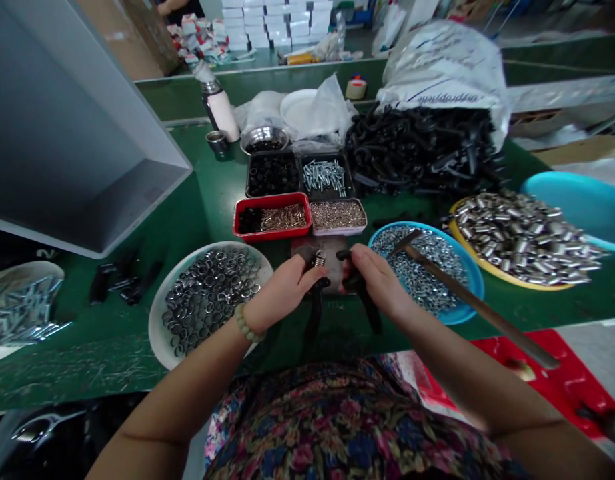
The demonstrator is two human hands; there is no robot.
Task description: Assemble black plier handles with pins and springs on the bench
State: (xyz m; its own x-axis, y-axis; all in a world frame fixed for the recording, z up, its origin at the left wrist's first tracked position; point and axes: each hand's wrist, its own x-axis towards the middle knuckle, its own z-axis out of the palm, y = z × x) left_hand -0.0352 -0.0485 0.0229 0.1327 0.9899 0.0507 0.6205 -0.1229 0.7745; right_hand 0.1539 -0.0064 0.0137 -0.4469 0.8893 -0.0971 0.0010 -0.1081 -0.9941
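Observation:
My left hand [281,288] is closed around a black curved handle piece [314,317] that hangs below the fingers. A small shiny coil, which looks like a spring [319,259], shows at its top beside my thumb. To the right, my right hand [380,275] grips a second black handle piece [369,308], its lower end pointing down toward me. The two pieces are apart, above a small greyish block or plate [332,283] on the green table [197,210]. My fingers partly hide both pieces.
A white bowl of metal rings [160,327] lies left; a blue tray of small metal parts [480,287], with a hammer [467,293] across it, lies right. Behind are a red tray [272,235], black parts [422,150] and a yellow-rimmed tray of metal sleeves [525,280]. A grey bin [77,127] stands left.

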